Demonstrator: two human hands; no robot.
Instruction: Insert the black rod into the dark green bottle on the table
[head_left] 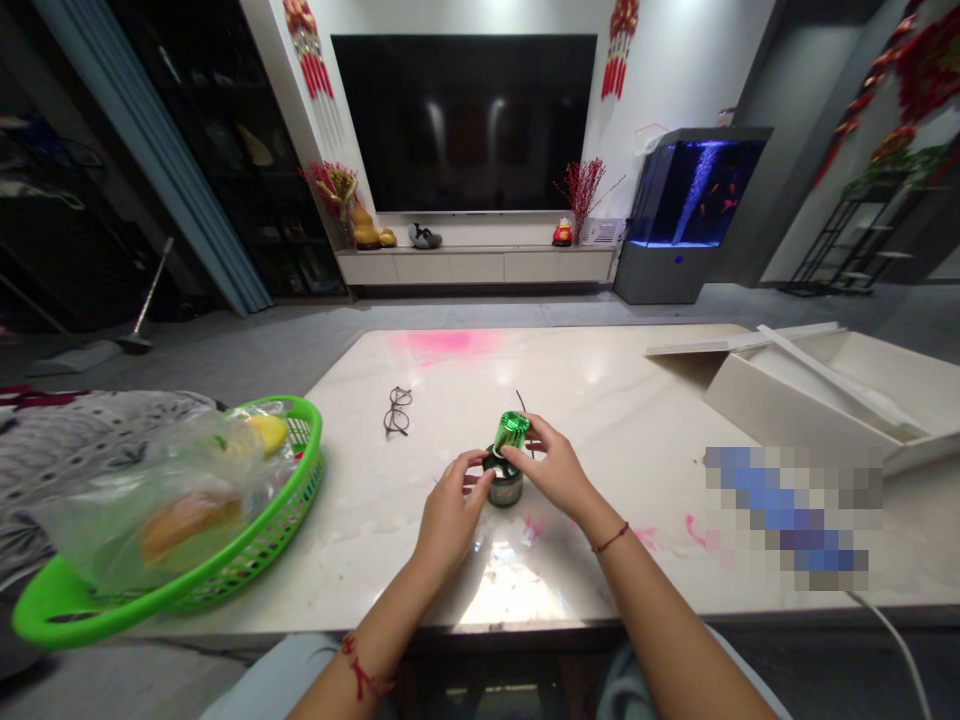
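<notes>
One pale marble-look table (592, 372) in the head view, glossy, pink smears at the far edge and near the right wrist. Room: gray floor, wall TV (465, 122) over a low white cabinet (480, 267), lit fish tank (686, 190) to the right. On table: green basket (313, 470) left, glasses (398, 411), open white box (817, 400) right. Dark glass jar (505, 490) mid-table, near side, upright, axis vertical. Shiny green cylinder (512, 428) right above its mouth, long axis tilted, top leaning right and away. Left hand (452, 500) gripping jar; right hand (559, 468) pinching cylinder. Cylinder-to-jar contact: can't tell.
</notes>
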